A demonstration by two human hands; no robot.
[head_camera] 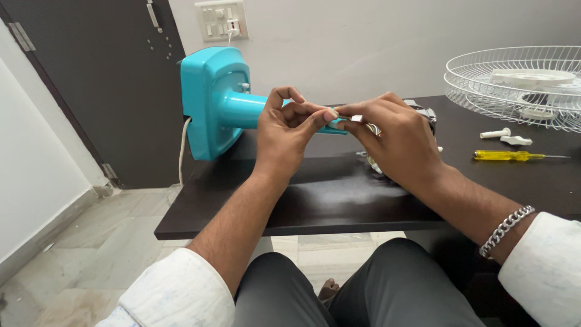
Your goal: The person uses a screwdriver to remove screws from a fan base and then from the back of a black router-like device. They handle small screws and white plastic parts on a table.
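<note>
the turquoise fan body point(213, 100) lies on its side at the left end of the dark table point(327, 200), its smooth plastic base facing the door and its round neck pointing toward the person. the left hand point(284, 136) is curled around the end of that neck, thumb and forefinger pinched together. the right hand point(396, 136) meets it fingertip to fingertip, closed on a small pale piece at the neck's tip; it may be a fitting or a wire end, but the fingers hide too much to say. something metallic, perhaps the motor, sits behind the right hand.

as for progress, the fan looks well taken apart: the white wire guard point(514, 85) rests off to the right with a flat white plastic part inside it, and two small white knobs point(507, 136) lie loose beside a yellow-handled screwdriver point(514, 155), which nobody is touching. the work on the neck is not finished.

a white cord point(181, 151) hangs down from the base, a chain bracelet point(505, 229) sits on the right wrist, and a switch plate point(221, 19) is on the wall.
</note>
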